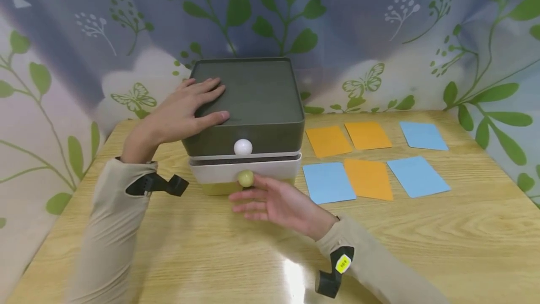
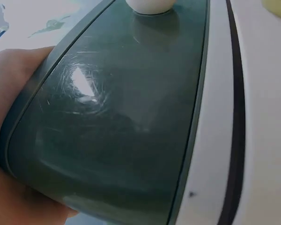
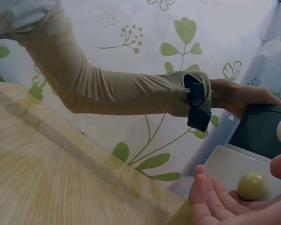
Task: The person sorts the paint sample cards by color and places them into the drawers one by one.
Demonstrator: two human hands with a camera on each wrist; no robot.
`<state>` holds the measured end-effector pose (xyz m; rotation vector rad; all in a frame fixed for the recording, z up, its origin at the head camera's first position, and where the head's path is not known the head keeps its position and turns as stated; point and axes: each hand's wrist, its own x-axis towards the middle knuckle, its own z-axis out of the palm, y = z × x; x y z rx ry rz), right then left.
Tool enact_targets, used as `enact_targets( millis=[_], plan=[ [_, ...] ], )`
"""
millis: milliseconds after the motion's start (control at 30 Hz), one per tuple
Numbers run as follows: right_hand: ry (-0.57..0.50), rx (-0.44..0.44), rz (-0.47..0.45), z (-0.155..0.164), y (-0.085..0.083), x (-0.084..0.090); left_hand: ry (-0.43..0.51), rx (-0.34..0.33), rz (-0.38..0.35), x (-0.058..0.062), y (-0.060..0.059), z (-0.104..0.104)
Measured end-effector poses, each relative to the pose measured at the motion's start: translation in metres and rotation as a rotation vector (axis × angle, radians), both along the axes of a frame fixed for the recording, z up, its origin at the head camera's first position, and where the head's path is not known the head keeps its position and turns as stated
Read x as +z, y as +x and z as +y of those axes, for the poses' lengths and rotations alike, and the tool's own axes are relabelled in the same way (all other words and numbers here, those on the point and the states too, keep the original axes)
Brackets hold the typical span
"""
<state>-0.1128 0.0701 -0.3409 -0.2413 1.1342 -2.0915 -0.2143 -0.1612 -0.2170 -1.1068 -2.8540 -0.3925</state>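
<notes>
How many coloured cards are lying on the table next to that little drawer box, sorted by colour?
Orange cards: 3
Blue cards: 3
Total: 6 cards, all lying flat on the wooden table, to the right of the drawer box.

A wooden worktop [image 1: 443,247] fills the lower frame. A small drawer box [image 1: 246,125] stands at center, with six paper cards, orange [image 1: 368,178] and blue [image 1: 417,176], to its right.
</notes>
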Motion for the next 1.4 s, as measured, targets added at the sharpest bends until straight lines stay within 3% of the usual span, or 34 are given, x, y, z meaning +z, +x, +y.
enact_targets(
  millis=[367, 933, 1167, 1400],
  plan=[
    [0.044, 0.051, 0.050, 0.001, 0.023, 0.000, -0.106, -0.013, -0.021, 0.003, -0.001, -0.002],
    [0.042, 0.147, 0.134, 0.001, 0.058, 0.008, -0.095, -0.045, -0.007, 0.002, -0.003, -0.003],
    [-0.042, 0.217, 0.136, -0.001, 0.071, 0.006, -0.082, -0.044, -0.009, 0.001, 0.009, -0.004],
    [-0.028, 0.224, 0.119, 0.006, 0.084, 0.005, -0.143, 0.048, -0.055, 0.006, 0.022, 0.003]
  ],
)
